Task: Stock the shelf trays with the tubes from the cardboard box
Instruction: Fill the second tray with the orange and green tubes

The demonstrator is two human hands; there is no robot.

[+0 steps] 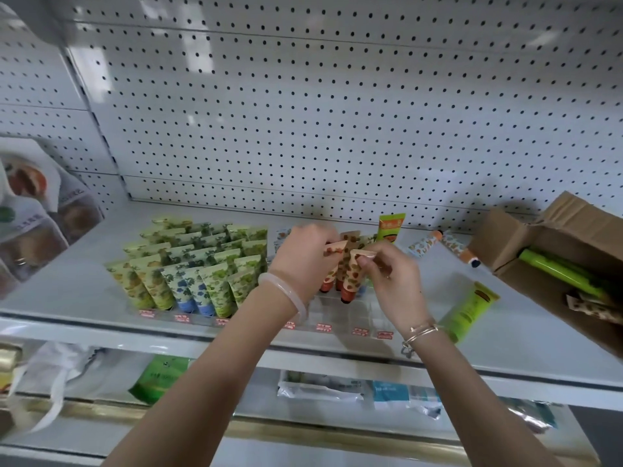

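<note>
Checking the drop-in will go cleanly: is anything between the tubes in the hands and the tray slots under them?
Nothing visible does. The right hand pinches a tube whose cap sits low in the clear tray; the slots in front look bare. The left hand hides part of the tray.

1. Cream tubes printed with orange fruit (pixel 349 281) stand cap-down in a clear plastic shelf tray (pixel 340 310) at mid front edge of the shelf. The left hand (pixel 303 261) and right hand (pixel 391 278) each pinch one by its crimped top.
2. Green and blue leaf-print tubes (pixel 188 264) fill the rows to the left, also cap-down.
3. An open brown cardboard box (pixel 505 244) sits at the shelf's right end with lime-green tubes (pixel 556 274) inside.
</note>
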